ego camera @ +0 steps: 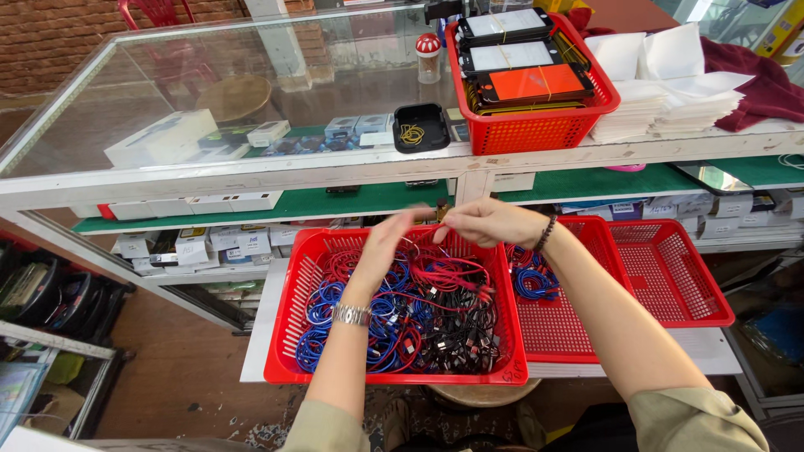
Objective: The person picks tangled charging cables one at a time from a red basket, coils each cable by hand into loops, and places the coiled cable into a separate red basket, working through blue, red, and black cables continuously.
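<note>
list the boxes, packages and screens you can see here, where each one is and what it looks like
White flat box: inside the glass case, left; rectangular, white with a dark picture.
Small boxes: inside the case, centre; grey and white.
Phone screens: stacked in the red basket on the counter; white ones behind, an orange one in front, black frames.
Small cartons: lower shelf, left; white, with yellow and blue patches.
White packets: shelf at right; rectangular.

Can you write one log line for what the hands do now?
left hand: on red cable | right hand: pinching it | below: red basket
</note>
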